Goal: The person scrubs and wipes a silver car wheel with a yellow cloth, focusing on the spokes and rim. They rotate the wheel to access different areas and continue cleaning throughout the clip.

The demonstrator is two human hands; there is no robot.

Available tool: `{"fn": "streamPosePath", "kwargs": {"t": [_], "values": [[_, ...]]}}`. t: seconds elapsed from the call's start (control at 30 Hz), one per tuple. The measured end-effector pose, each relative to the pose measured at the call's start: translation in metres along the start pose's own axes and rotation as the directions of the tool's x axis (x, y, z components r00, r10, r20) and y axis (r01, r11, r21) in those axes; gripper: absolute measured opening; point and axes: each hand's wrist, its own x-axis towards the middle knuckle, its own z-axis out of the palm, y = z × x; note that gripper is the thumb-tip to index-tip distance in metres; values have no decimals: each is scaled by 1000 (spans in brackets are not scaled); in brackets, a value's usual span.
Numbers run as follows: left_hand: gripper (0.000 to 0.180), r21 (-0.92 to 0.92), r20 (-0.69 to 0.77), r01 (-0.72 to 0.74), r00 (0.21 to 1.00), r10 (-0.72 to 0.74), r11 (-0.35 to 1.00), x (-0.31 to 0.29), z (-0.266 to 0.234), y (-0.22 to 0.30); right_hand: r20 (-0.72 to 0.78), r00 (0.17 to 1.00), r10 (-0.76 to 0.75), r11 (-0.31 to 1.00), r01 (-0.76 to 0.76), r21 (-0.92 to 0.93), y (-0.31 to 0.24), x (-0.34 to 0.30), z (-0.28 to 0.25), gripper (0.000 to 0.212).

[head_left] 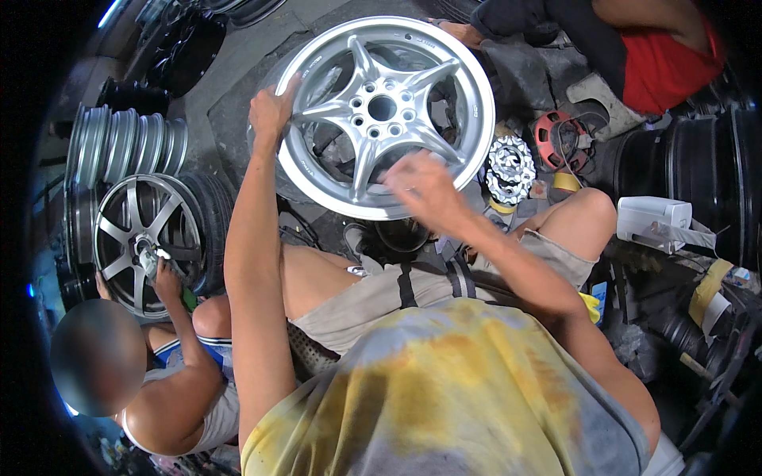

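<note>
A silver alloy wheel rim (367, 176) with several spokes and a ring of bolt holes round its centre bore stands in front of me, its face turned up toward me. My left hand (271, 115) grips its outer edge on the left side. Over the lower right part of the wheel is my right hand (426, 187), close to the lip and a spoke. Motion smears its fingertips, so whether they touch the metal or hold something small cannot be made out.
At left, a co-worker's hand (164, 279) holds a whitish wad against a dark grey wheel (111, 230). Silver rims (131, 143) are stacked behind. On the right lie shiny perforated discs (510, 169), a red round part (558, 141), a white box-shaped object (654, 219) and black rims (675, 170). Another person sits far right.
</note>
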Motion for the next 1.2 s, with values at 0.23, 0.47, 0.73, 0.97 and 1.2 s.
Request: {"fn": "streamPosePath", "kwargs": {"t": [0.23,0.47,0.73,0.97,1.2], "values": [[87,-81,-4,-12,1000,12,997,-1,-2,1,48,960,-276,723,240,-648,52,5,-57,26],[86,-84,-20,-70,997,68,994,-9,-8,1,282,918,-278,671,396,-627,62,51,-49,31],[86,-81,-70,-124,990,118,989,-6,-1,-3,282,914,-291,670,405,-622,53,56,-43,29],[83,-99,-71,-102,993,95,990,-8,3,-8,227,933,-279,668,358,-653,55,17,-60,33],[83,-113,-174,-163,974,142,980,-7,8,-10,298,902,-311,693,430,-579,53,50,-52,25]]}}
